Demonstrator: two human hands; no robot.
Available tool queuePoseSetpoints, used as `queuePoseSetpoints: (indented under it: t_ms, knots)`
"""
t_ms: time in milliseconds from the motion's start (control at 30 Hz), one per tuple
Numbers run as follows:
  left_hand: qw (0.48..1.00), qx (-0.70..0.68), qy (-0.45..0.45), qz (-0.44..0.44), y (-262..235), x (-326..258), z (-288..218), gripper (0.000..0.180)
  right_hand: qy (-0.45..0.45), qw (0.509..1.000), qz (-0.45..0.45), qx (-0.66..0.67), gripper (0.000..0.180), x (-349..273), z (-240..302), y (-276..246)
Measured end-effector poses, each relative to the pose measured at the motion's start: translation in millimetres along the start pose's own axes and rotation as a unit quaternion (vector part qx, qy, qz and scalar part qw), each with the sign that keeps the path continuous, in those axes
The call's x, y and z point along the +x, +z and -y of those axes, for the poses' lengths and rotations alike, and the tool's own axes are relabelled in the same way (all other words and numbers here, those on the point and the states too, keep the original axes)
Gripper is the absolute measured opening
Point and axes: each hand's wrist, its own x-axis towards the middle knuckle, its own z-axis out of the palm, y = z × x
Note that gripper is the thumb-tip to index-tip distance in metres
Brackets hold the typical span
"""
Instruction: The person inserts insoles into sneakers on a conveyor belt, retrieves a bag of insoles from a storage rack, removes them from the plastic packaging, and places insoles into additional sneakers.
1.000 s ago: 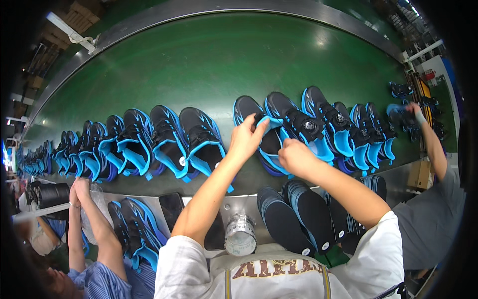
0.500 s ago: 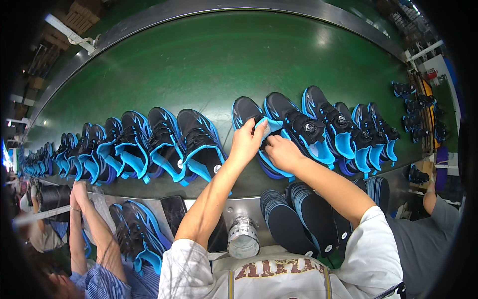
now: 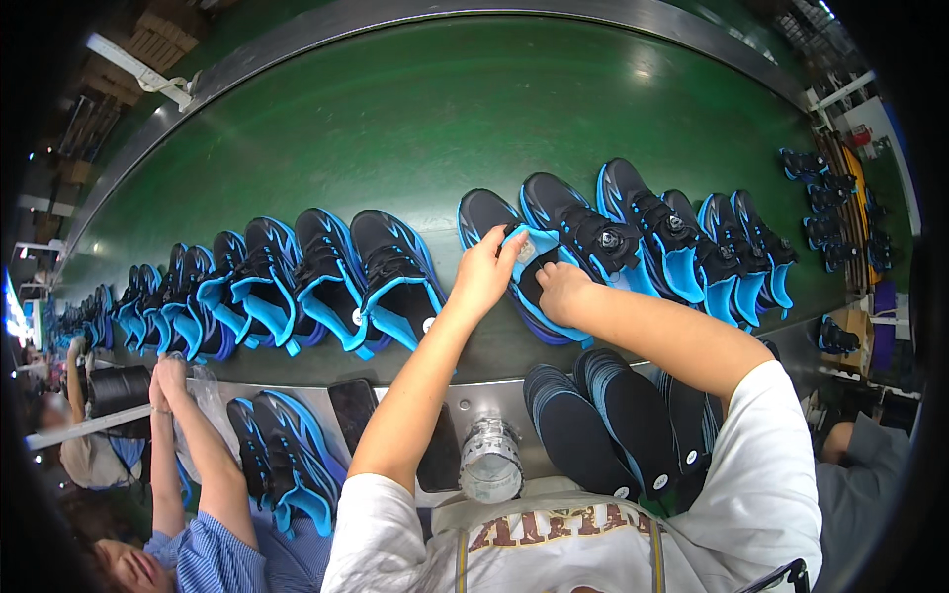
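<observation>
A black sneaker (image 3: 485,210) with blue edging stands on the green work surface, its toe pointing away from me. My left hand (image 3: 484,269) pinches its light-blue tongue (image 3: 537,243) between thumb and fingers, folding it up and back. A small pale label shows on the tongue's inner face. At the shoe's opening is my right hand (image 3: 566,295), its fingers curled and the tips down inside the collar. Whatever those fingers hold, if anything, is hidden in the shoe. Right beside it stands another sneaker (image 3: 554,201) with a round dial on its tongue.
Matching sneakers (image 3: 390,242) line up to the left, more (image 3: 682,232) to the right. Black insoles (image 3: 573,435) lie in stacks near my right arm. A tape-wrapped cup (image 3: 490,460) and a dark phone (image 3: 353,410) sit on the metal ledge. A co-worker's hands (image 3: 168,381) are at left.
The tongue is spread back further, showing more of the shoe's opening. My right hand has shifted into that opening, with its elbow swung outward. My left hand keeps its pinch.
</observation>
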Motion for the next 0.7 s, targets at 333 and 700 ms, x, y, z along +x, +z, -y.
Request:
queuePoseSetpoints:
  t_ms: [333, 700]
  knots:
    - [0.941, 0.245, 0.215, -0.086, 5.7, 2.6, -6.3, 0.025, -0.076, 0.978, 0.061, 0.183, 0.047, -32.2, -3.1, -14.3]
    - [0.858, 0.475, 0.194, 0.031, 11.2, -9.0, -31.2, 0.025, 0.089, 0.818, -0.474, 0.313, 0.026, -81.4, 36.5, 63.1]
